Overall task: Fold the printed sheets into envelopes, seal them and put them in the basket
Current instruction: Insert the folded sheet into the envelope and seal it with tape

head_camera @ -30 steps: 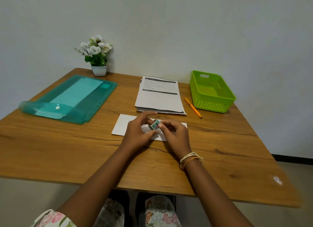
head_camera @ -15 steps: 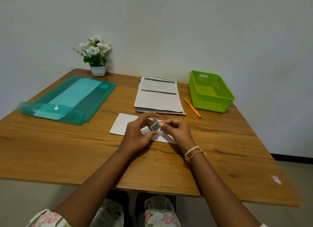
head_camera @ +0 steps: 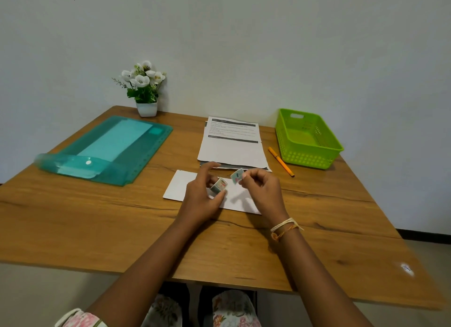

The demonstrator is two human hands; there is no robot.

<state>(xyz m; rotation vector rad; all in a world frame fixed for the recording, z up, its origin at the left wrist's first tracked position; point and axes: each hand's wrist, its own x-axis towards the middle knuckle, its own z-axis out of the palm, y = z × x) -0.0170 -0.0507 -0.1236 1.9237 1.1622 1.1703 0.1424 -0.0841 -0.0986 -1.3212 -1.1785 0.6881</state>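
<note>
A white envelope (head_camera: 179, 185) lies flat on the wooden table in front of me, partly under both hands. My left hand (head_camera: 201, 200) grips a small patterned tape roll (head_camera: 219, 185) just above it. My right hand (head_camera: 263, 192) pinches a short piece of tape (head_camera: 237, 176) a little to the right of the roll. Behind the envelope lies a stack of printed sheets (head_camera: 231, 151). The green basket (head_camera: 310, 153) stands at the back right and looks empty.
An orange pen (head_camera: 280, 161) lies between the sheets and the basket. A teal plastic folder (head_camera: 109, 151) with its flap open covers the left side of the table (head_camera: 97, 224). A small pot of white flowers (head_camera: 145, 90) stands at the back by the wall.
My hands, close together on the roll before, have parted. The right hand has moved right and up with a piece of tape, away from the roll in the left.
</note>
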